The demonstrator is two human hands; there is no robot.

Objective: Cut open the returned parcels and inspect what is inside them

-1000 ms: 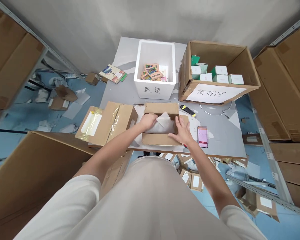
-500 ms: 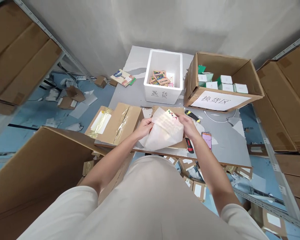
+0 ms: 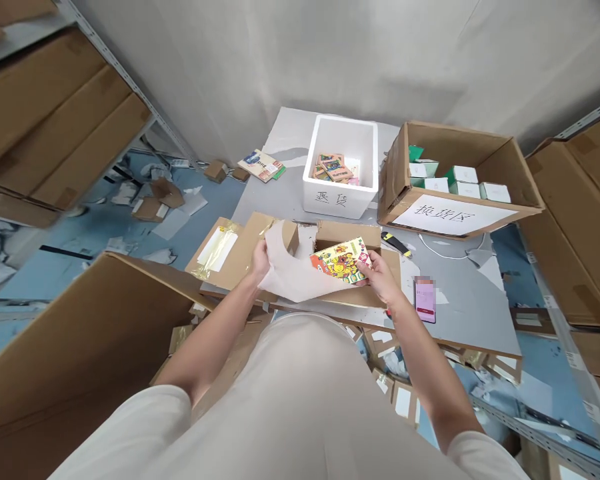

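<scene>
Holding flat printed item (image 3: 336, 261), just unwrapped and so bare to view, in right hand (image 3: 381, 277) above open carton (image 3: 349, 233); gripping white wrapping (image 3: 296, 279) in left hand (image 3: 261, 260), left of carton.

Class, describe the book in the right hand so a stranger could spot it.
On the grey table, find the open box left of the phone. Over it, the right hand grips the book. Unlike the plain white wrapping beside it, the book is mainly yellow with cartoon figures.
</scene>
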